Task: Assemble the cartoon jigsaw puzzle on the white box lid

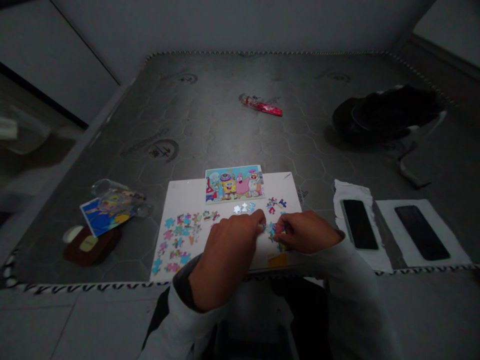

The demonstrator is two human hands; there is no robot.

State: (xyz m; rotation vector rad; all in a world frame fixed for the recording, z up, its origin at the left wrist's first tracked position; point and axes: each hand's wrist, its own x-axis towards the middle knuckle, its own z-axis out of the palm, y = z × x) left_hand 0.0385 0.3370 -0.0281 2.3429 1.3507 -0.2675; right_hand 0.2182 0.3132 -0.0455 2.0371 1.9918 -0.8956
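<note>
hands [227, 255] [305, 231], on jigsaw pcs [273, 231], white board [180, 195]

You wear a pale sweatshirt [352, 295] with a dark ribbed cuff [186, 282] on the left sleeve; your left hand [225, 255] and right hand [307, 231] are bare.

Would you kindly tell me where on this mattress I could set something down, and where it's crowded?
Bare mattress lies between the red tube and the picture card, and left of the white board. The board is crowded, where your left hand and right hand work among jigsaw pieces.
</note>
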